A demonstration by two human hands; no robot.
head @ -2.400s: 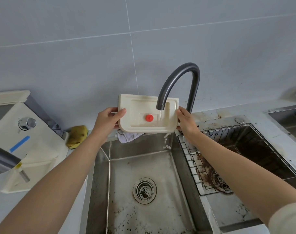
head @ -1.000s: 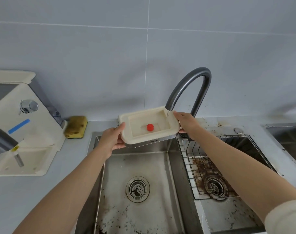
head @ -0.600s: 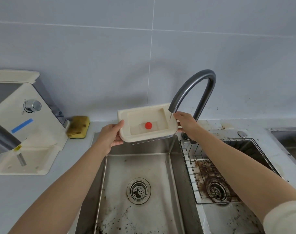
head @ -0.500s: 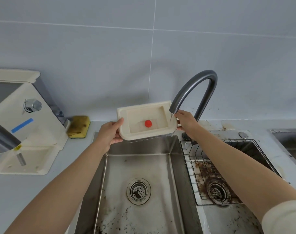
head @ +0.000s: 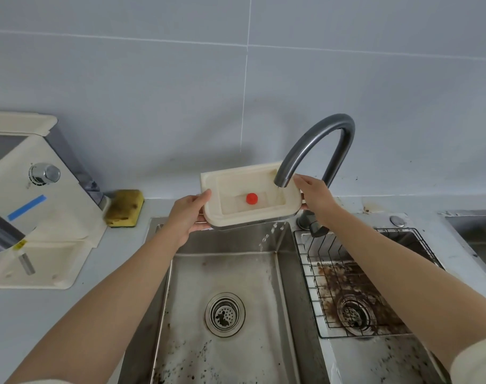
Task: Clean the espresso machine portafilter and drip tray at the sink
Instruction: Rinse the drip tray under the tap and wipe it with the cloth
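Observation:
The cream drip tray (head: 212,199) with a red float (head: 251,198) in its hollow is held over the back of the left sink basin (head: 228,275). My left hand (head: 188,212) grips its left end and my right hand (head: 315,196) grips its right end. The tray's open side faces up, tilted toward me. Water runs from the grey curved faucet (head: 313,142) into the tray's right side and spills off the front right corner into the basin. No portafilter is in view.
The cream espresso machine (head: 34,217) stands on the counter at left. A yellow sponge (head: 124,208) lies behind it by the wall. The right basin holds a wire rack (head: 347,275) stained with coffee grounds. Grounds speckle the left basin around the drain (head: 225,314).
The tray has been turned from upright facing me to open side up under the running faucet. Water now spills over its front right corner into the basin.

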